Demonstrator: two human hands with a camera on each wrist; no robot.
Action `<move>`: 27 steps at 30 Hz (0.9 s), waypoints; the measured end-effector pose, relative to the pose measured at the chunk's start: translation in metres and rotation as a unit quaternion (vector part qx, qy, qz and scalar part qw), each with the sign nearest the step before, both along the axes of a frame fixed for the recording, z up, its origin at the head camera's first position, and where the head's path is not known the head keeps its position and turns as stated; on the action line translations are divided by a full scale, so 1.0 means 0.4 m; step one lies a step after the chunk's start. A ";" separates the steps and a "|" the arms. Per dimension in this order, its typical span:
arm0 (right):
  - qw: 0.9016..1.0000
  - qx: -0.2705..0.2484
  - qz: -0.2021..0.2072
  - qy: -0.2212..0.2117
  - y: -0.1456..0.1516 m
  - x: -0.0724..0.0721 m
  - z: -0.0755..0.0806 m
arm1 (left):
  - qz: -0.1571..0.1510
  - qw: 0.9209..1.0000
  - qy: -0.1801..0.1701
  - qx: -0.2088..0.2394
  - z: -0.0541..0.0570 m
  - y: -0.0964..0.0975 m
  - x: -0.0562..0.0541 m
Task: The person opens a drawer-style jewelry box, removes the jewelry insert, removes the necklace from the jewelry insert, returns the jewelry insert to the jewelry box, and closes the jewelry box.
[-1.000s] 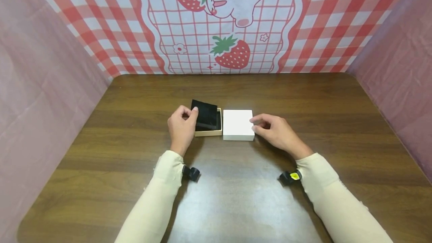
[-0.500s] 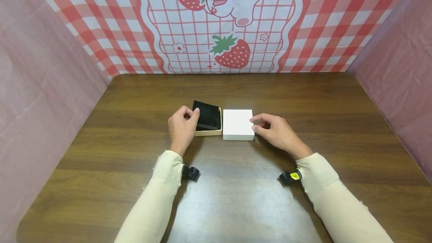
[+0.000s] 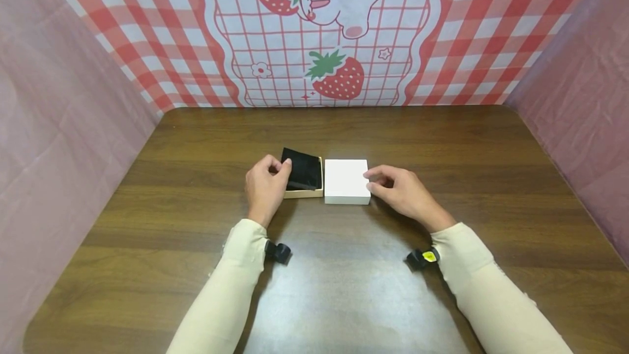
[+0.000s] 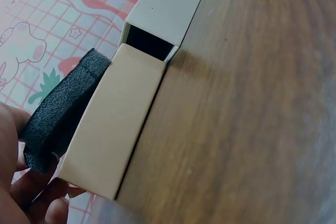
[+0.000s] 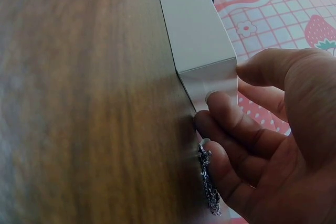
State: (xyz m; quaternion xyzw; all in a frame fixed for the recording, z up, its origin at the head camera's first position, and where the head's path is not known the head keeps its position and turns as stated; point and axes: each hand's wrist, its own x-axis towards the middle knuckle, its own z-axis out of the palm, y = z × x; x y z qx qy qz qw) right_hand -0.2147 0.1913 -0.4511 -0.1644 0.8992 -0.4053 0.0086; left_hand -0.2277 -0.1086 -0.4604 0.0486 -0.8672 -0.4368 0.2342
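Note:
In the head view my left hand [image 3: 266, 182] pinches the left edge of a black foam pad [image 3: 302, 168]. The pad tilts, its left side raised over the tan box tray [image 3: 303, 194]. From the left wrist, the foam pad's rough edge [image 4: 65, 106] shows above the tray's tan side [image 4: 115, 119]. To the tray's right stands a white box sleeve [image 3: 346, 179]; its dark hollow end faces the tray. My right hand [image 3: 400, 190] touches the sleeve's right end with its fingertips. By its lower fingers is a dark silvery, chain-like strip [image 5: 210, 182], hidden in the head view.
The wooden table [image 3: 339, 288] has pink curtains [image 3: 64, 141] at both sides. A red-checked strawberry cloth [image 3: 319, 31] hangs along the back edge. Dark cameras on straps sit at the left wrist [image 3: 278, 253] and right wrist [image 3: 421, 258].
The black foam pad has shifted slightly right and tipped down into the tan tray, its right side now lower. My left hand moved slightly right with it. Right hand and sleeve look unmoved.

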 end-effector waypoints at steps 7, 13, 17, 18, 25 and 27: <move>1.000 0.001 -0.001 -0.001 -0.001 0.001 -0.002 | 0.011 1.000 -0.013 -0.004 -0.001 -0.001 0.000; 1.000 0.001 -0.001 0.000 -0.001 0.000 -0.002 | 0.013 1.000 -0.019 -0.007 -0.001 -0.001 0.000; 1.000 0.001 0.000 -0.001 0.000 0.000 -0.003 | 0.012 1.000 -0.020 -0.007 -0.002 -0.002 0.000; 1.000 0.001 0.000 0.000 0.000 0.000 -0.003 | 0.013 1.000 -0.020 -0.007 -0.001 -0.001 0.000; 1.000 0.000 -0.001 0.003 -0.001 0.000 -0.002 | 0.016 0.999 -0.028 -0.009 -0.002 -0.001 -0.001; 1.000 0.000 0.000 0.003 -0.001 0.000 -0.001 | 0.016 0.999 -0.029 -0.009 -0.003 0.000 -0.002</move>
